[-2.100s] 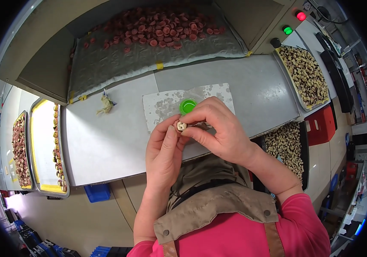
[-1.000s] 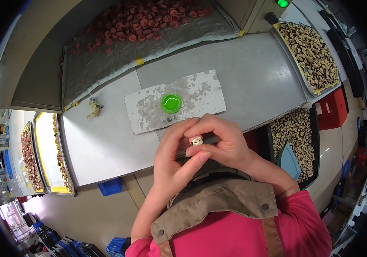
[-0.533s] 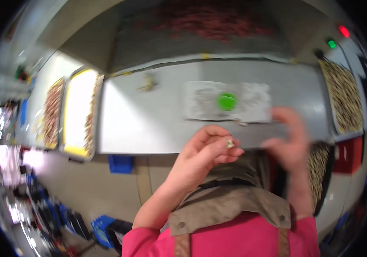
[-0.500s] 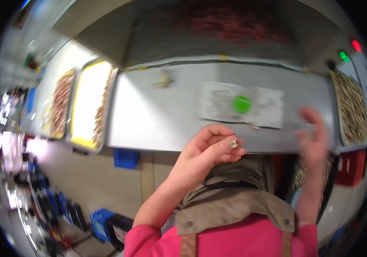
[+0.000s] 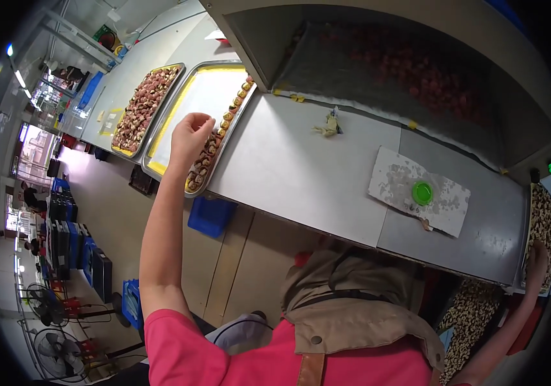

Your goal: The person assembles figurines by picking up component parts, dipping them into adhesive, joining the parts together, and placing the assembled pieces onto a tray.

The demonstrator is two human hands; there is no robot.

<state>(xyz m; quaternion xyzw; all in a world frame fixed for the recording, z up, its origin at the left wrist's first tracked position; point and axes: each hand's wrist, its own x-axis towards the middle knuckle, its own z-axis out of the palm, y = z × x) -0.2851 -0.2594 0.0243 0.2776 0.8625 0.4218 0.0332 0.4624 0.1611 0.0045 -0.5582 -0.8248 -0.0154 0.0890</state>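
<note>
My left hand (image 5: pixel 190 138) is over a metal tray (image 5: pixel 154 166) with a pale liner and yellow edging, its thumb and fingertips pinched together. Whatever it may hold is hidden. Beside the fingertips, small round brown-and-cream pieces (image 5: pixel 210 149) line the tray's right side in a narrow band. At the far right, my right hand (image 5: pixel 535 257) reaches down into a tray of small beige pieces (image 5: pixel 544 215); its fingertips are too small and covered to read. Between the hands, a small green round dish (image 5: pixel 422 193) sits on a blotched white sheet (image 5: pixel 388 174).
Left of the liner tray stands another tray of reddish-brown pieces (image 5: pixel 149 106). A crumpled pale scrap (image 5: pixel 329 125) lies on the table near a hooded bay holding red pieces (image 5: pixel 430 77). A blue bin (image 5: pixel 211 215) is below the table edge; more beige pieces (image 5: pixel 472 309) fill a low container.
My left hand has moved from before my body, where it pinched a small pale piece, left to the liner tray. My right hand has moved right into the beige pieces. The view has turned left.
</note>
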